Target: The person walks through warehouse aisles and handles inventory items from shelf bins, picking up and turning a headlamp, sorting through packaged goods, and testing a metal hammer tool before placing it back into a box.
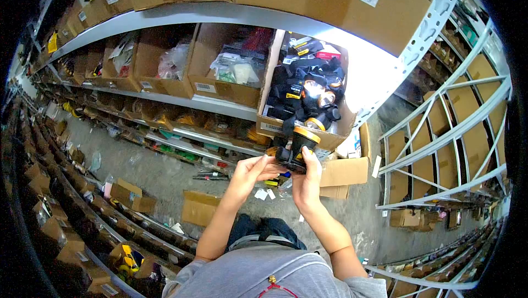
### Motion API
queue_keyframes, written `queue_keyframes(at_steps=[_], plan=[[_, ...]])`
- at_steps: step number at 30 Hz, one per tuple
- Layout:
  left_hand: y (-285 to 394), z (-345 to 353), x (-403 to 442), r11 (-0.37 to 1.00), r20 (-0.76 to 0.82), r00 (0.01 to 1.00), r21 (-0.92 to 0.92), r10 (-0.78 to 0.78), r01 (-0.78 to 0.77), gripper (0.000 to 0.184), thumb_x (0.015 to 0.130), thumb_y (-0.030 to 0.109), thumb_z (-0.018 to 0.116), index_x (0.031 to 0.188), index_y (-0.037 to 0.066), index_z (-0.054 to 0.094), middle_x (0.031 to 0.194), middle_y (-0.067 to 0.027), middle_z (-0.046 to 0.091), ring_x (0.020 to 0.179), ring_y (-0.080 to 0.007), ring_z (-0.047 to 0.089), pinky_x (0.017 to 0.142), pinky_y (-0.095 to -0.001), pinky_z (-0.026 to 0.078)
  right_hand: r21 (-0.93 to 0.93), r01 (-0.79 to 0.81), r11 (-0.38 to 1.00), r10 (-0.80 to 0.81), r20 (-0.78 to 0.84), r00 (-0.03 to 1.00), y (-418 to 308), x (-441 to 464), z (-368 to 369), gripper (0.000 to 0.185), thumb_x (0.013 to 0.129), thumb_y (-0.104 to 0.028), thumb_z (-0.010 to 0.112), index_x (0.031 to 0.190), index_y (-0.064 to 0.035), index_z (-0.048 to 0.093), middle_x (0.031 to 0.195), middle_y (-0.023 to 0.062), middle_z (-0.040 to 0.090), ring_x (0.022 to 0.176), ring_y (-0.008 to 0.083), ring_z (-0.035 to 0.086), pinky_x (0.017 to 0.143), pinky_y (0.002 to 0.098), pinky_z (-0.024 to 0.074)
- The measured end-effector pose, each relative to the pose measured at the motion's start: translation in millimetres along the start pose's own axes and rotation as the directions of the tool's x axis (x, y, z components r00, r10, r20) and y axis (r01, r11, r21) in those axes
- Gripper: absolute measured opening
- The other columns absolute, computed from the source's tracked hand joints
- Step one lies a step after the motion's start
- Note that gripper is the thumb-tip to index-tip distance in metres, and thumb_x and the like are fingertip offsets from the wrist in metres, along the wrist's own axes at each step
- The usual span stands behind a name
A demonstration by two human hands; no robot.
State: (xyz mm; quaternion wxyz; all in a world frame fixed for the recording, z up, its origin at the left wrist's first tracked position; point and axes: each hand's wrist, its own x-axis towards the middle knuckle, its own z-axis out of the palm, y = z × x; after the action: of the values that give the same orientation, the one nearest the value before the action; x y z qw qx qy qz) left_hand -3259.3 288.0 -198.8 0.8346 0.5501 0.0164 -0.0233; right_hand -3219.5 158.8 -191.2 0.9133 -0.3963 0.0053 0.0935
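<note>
A black headlamp with a yellow ring around its front is held at the front edge of an open carton. My right hand is closed on its right side, thumb on top. My left hand pinches at its left side, where black strap-like parts show; the fingertips are partly hidden. Inside the carton lies a jumble of similar black headlamps with straps, some with orange-rimmed lenses. Small black-and-yellow packets lie at its back.
A perforated metal upright stands right of the carton. Cartons of bagged goods line the shelf to the left, and labelled boxes overhang above. An open box and flattened cardboard are on the floor.
</note>
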Motion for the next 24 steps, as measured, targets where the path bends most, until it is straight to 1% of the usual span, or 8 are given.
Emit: queue_keyframes(at_steps=[3,6,7,9,13,17,21,24], plan=[[-4.9,-0.1,0.0,0.999,-0.003,0.999,-0.013,0.048,-0.048,0.043,0.088,0.031,0.04,0.102,-0.008,0.05,0.095,-0.0172,0.058,0.085,-0.0243,0.059,0.079,-0.0341,0.047,-0.07,0.05,0.996,-0.05,0.008,0.999,-2.5,-0.2,1.1,0.025,0.08,-0.024,0.052,0.097,-0.0052,0.049,0.09,0.0047,0.055,0.082,0.0124,0.052,0.076,0.0273,0.039],[-12.3,-14.1,-4.8,0.998,-0.136,0.99,0.052,-0.024,0.032,0.045,0.088,0.036,0.038,0.093,-0.006,0.055,0.085,-0.0134,0.06,0.078,-0.0179,0.06,0.069,-0.0285,0.049,-0.44,-0.07,0.895,0.114,0.075,0.991,-9.0,-2.4,3.6,0.034,0.075,-0.021,0.06,0.101,-0.001,0.049,0.088,0.0037,0.054,0.081,0.0094,0.049,0.075,0.0234,0.0372],[-15.1,-17.3,-6.7,0.998,-0.132,0.991,0.052,-0.024,0.031,0.045,0.088,0.036,0.038,0.093,-0.006,0.055,0.085,-0.0134,0.06,0.078,-0.0179,0.06,0.069,-0.0285,0.049,-0.558,-0.006,0.83,0.21,0.301,0.93,-20.9,2.1,8.4,0.039,0.072,-0.021,0.063,0.101,0.0011,0.05,0.085,0.0039,0.055,0.078,0.0085,0.049,0.071,0.0213,0.0377],[-24.9,-23.3,-14.1,0.985,-0.257,0.962,0.121,-0.089,0.123,0.052,0.087,0.044,0.036,0.09,-0.003,0.056,0.082,-0.0121,0.06,0.074,-0.0162,0.059,0.064,-0.0271,0.048,-0.652,0.093,0.753,0.244,0.407,0.88,-7.4,8.8,-2.3,0.037,0.07,-0.022,0.065,0.096,0.0016,0.054,0.082,0.0033,0.056,0.074,0.0082,0.049,0.067,0.0208,0.0387],[-50.8,-33.2,-19.8,0.993,-0.227,0.969,0.042,-0.102,0.114,0.059,0.086,0.05,0.032,0.095,-0.004,0.053,0.086,-0.0137,0.059,0.072,-0.0175,0.059,0.062,-0.0271,0.047,-0.778,0.068,0.625,0.348,0.355,0.868,5.3,11.6,-9.3,0.032,0.071,-0.023,0.065,0.093,-0.0005,0.057,0.081,0.0029,0.057,0.073,0.0077,0.049,0.066,0.0218,0.0401],[-45.1,-30.5,-21.8,0.993,-0.176,0.977,0.003,-0.119,0.121,0.06,0.086,0.05,0.029,0.102,-0.005,0.048,0.09,-0.0162,0.058,0.079,-0.0213,0.059,0.066,-0.0293,0.049,-0.747,-0.026,0.664,0.393,0.32,0.862,9.7,9.0,-6.6,0.031,0.072,-0.024,0.063,0.092,-0.0007,0.057,0.079,0.0024,0.056,0.075,0.0074,0.049,0.067,0.0214,0.0392],[-23.4,-23.6,-21.3,0.997,-0.054,0.997,0.037,-0.062,0.064,0.058,0.086,0.048,0.032,0.102,-0.005,0.048,0.092,-0.018,0.058,0.083,-0.0235,0.059,0.07,-0.0301,0.048,-0.36,0.005,0.933,0.041,0.119,0.992,28.4,2.5,-17.7,0.026,0.081,-0.024,0.052,0.094,-0.0025,0.05,0.088,0.0034,0.055,0.081,0.0092,0.051,0.074,0.0231,0.0392],[-19.4,-15.5,-18.4,0.989,0.042,0.997,0.13,0.067,-0.072,0.052,0.087,0.043,0.034,0.1,-0.005,0.048,0.092,-0.0186,0.059,0.086,-0.0243,0.059,0.074,-0.0307,0.047,-0.077,-0.015,0.997,0.009,-0.078,0.997,39.7,-1.0,-26.2,0.027,0.082,-0.026,0.05,0.097,-0.0037,0.049,0.089,0.0038,0.055,0.081,0.0122,0.053,0.075,0.0258,0.0401]])
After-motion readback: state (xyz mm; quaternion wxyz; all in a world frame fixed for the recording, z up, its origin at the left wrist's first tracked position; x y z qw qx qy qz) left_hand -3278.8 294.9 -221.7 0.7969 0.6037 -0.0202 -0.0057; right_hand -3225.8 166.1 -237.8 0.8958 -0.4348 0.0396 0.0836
